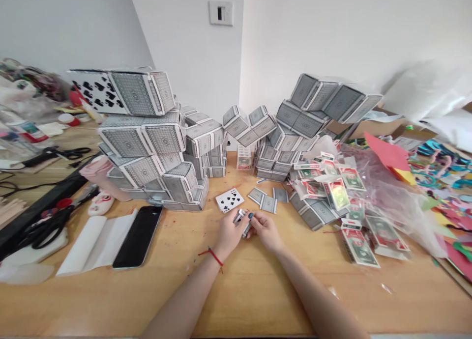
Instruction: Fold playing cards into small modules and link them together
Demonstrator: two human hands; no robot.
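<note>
Both hands meet low over the middle of the table around a folded playing card [245, 230], partly hidden by the fingers. My left hand [229, 232], with a red string at its wrist, is closed on its left part. My right hand [267, 231] pinches it from the right. A dark blue-green spot shows where the thumbs meet. Just beyond lies a stack of cards [229, 200] with a spade card face up. Several grey-backed folded cards [268, 204] rest to its right.
Stacked card blocks rise at left [147, 132] and right [302, 118]. Left of my hands lie a phone [138, 237], white paper [94, 243] and black scissors [55, 226]. Empty card boxes [359, 245], clear plastic [401, 206] and coloured paper [385, 155] crowd the right.
</note>
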